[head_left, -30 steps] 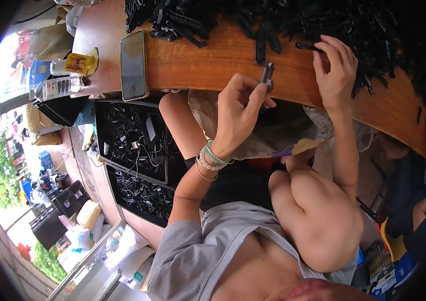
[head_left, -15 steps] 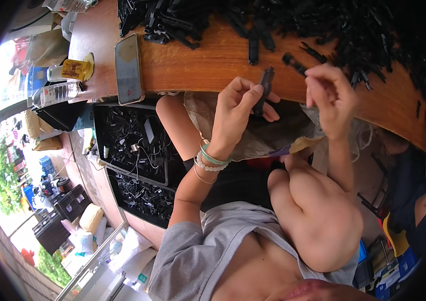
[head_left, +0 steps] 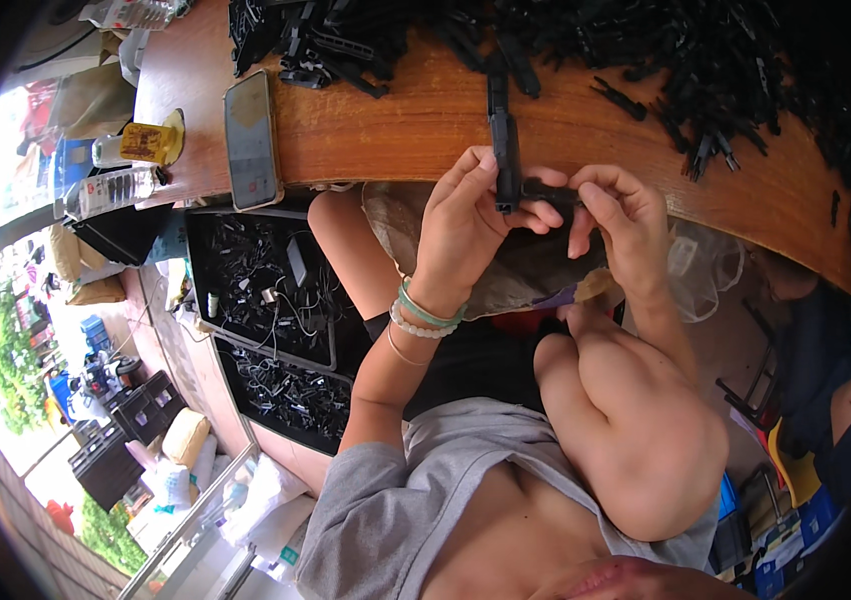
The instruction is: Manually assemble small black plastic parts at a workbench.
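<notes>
My left hand (head_left: pixel 465 205) grips a long, narrow black plastic part (head_left: pixel 506 165) between thumb and fingers, just in front of the table's near edge. The part points away from me, and its far end runs visually into black pieces on the table. My right hand (head_left: pixel 620 215) pinches a smaller dark piece (head_left: pixel 548 193), whose exact kind I cannot make out. Its tip meets the side of the long part near its lower end; whether they are joined cannot be seen. A large pile of black plastic parts (head_left: pixel 625 45) covers the far side of the wooden table (head_left: pixel 385 135).
A phone (head_left: pixel 250 140) lies on the table at left, near a yellow container (head_left: pixel 150 143) and a clear bottle (head_left: pixel 113 190). Black trays (head_left: pixel 335 330) of small black parts and cables stand below left. Clear plastic bags (head_left: pixel 710 260) hang under the edge at right.
My right hand has moved left and nearer with the small piece, bringing it against the long part. My left hand has turned the long part more upright in view.
</notes>
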The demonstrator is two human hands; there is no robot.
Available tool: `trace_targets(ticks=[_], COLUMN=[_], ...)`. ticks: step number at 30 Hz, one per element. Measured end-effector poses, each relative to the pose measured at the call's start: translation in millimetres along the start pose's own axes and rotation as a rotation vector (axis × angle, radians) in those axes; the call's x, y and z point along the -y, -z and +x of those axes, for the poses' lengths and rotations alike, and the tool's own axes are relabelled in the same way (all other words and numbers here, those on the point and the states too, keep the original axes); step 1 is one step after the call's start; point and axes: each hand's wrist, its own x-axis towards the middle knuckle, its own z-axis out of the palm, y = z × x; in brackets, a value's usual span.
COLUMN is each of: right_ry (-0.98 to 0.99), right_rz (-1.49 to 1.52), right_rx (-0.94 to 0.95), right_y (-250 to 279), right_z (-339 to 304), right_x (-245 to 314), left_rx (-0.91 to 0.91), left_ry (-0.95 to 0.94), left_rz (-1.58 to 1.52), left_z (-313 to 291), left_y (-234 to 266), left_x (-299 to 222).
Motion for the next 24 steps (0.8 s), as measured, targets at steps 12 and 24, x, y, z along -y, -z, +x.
trace_targets(ticks=[12,24], right_ry=[0.335,0.346], right_rz=[-0.283,-0.309], right_rx=[0.112,-0.003], right_y=[-3,-5], right_z=[-6,-13], right_x=[4,-4], left_rx=[-0.120,0.037], left_ry=[0.084,-0.202], left_rz=[0.463,0.984], left_z=[-6,-24], left_y=[-6,-27], left_x=[-17,-2])
